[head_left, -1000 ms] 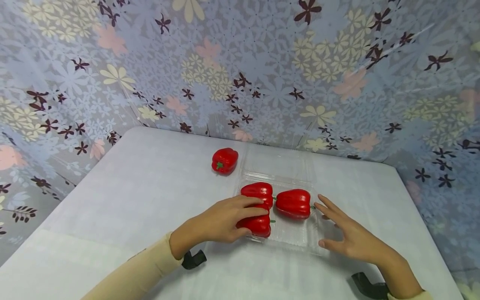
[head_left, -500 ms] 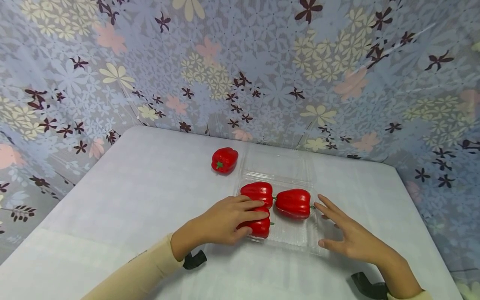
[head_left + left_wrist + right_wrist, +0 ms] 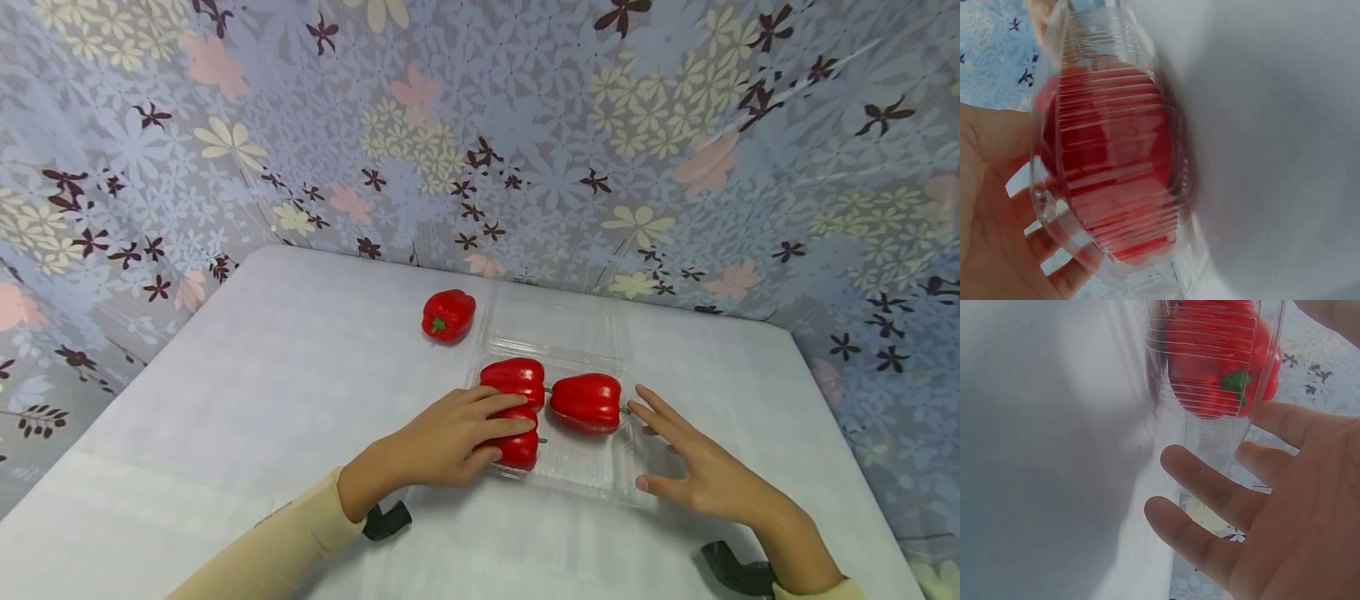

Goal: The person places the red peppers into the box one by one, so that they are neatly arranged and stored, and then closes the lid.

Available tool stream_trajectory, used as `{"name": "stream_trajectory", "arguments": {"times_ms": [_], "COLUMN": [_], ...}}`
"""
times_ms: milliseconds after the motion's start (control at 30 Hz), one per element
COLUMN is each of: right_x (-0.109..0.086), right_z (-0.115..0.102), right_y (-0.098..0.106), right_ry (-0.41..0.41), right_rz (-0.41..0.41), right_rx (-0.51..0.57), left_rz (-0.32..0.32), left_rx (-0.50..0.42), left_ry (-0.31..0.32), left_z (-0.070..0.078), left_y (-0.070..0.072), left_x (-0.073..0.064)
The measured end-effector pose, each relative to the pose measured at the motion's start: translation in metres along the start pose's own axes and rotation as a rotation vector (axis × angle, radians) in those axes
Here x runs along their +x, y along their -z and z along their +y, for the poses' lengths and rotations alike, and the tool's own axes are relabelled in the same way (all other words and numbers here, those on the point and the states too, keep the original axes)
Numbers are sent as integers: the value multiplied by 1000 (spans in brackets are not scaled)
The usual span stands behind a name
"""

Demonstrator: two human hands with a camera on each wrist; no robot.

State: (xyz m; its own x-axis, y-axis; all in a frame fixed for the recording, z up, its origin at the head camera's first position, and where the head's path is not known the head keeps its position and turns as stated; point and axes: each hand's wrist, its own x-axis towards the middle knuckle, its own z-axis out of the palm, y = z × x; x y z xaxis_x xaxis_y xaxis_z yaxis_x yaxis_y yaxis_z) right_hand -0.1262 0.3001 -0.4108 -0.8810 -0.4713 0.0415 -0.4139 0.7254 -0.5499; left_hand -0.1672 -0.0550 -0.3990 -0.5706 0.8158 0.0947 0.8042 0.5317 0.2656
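Note:
My left hand (image 3: 446, 437) holds the near-left red bell pepper (image 3: 517, 452), its fingers over the top and its thumb at the near side. That pepper lies in a clear plastic clamshell container (image 3: 573, 471). A second pepper (image 3: 517, 372) is behind it, touched or partly covered by the fingers, and a third pepper (image 3: 587, 403) lies to the right. Ribbed clear wall covers red pepper (image 3: 1116, 156) in the left wrist view. My right hand (image 3: 701, 471) is spread beside the container's right rim, fingertips close to the third pepper's stem, holding nothing.
Another red bell pepper (image 3: 448, 317) sits on the white tabletop (image 3: 315, 358), left of the container's raised or laid-back lid (image 3: 555, 325). A flower-patterned wall covering (image 3: 525, 150) stands behind the table. Dark straps (image 3: 738, 571) show at both wrists.
The held pepper has shifted very slightly left with my left hand. The head view has tilted a little. My right hand keeps its place.

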Motion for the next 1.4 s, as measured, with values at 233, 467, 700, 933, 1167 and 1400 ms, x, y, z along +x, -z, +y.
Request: {"name": "stream_trajectory", "arguments": {"times_ms": [233, 467, 700, 933, 1167, 1400], "right_x": [2, 3, 3, 0, 0, -1], "right_z": [0, 0, -2, -1, -1, -1], "right_y": [2, 3, 5, 5, 5, 6], "right_ry": [-20, -28, -44, -60, -59, -54], "right_rz": [-17, -24, -28, -30, -28, -28], "right_rx": [11, 15, 17, 33, 24, 7], "left_rz": [-5, 96, 308, 290, 157, 157], "left_rx": [-74, -112, -121, -127, -99, -8], "left_ry": [18, 109, 165, 269, 265, 284], "left_z": [-4, -28, -77, -109, -125, -128], "left_y": [7, 29, 62, 64, 55, 49], "left_x": [1, 4, 23, 39, 45, 43]}}
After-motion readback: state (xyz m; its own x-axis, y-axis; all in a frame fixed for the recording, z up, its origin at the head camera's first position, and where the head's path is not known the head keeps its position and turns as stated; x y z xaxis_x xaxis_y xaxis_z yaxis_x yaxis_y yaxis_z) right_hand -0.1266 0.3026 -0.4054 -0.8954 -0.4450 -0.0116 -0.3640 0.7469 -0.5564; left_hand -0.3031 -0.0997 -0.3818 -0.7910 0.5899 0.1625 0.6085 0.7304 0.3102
